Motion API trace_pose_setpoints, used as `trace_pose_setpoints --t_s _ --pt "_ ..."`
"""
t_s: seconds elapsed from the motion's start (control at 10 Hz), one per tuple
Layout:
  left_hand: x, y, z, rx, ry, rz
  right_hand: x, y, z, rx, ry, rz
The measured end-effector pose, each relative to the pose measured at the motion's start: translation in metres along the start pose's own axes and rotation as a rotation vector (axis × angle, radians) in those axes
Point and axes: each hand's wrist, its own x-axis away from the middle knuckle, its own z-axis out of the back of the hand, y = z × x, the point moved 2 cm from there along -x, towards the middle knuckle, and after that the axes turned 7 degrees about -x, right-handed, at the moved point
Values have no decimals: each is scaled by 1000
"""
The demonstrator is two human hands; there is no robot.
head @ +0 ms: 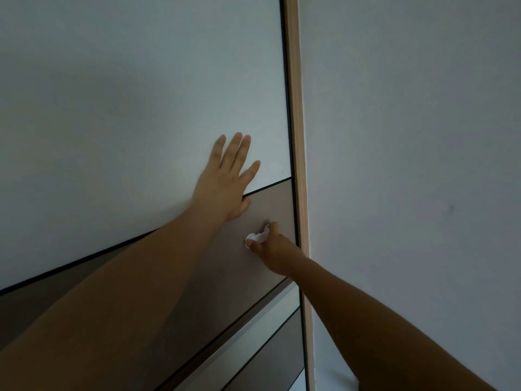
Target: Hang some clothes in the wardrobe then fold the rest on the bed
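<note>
Wardrobe door [127, 94] fills left and centre of view, seen at a tilt: pale upper panel, brown band [273, 204] below it, dark seam between. Grey wall [408, 136] at right. Wood strip [296, 122] runs top to bottom between door and wall. Left hand [225, 184] flat on door, fingers straight and spread, palm across seam. Right hand [275, 249] lower, near strip, fingers curled, pinching small white piece [258, 237] on brown band; what piece is, cannot tell.
</note>
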Motion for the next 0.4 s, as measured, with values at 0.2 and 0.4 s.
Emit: trace_pose_setpoints --t_s 0.2,0.4 --pt "25 0 16 333 -156 -108 81 5 28 366 -82 38" --pt "95 30 33 931 -336 -257 185 -14 76 575 -81 -124"
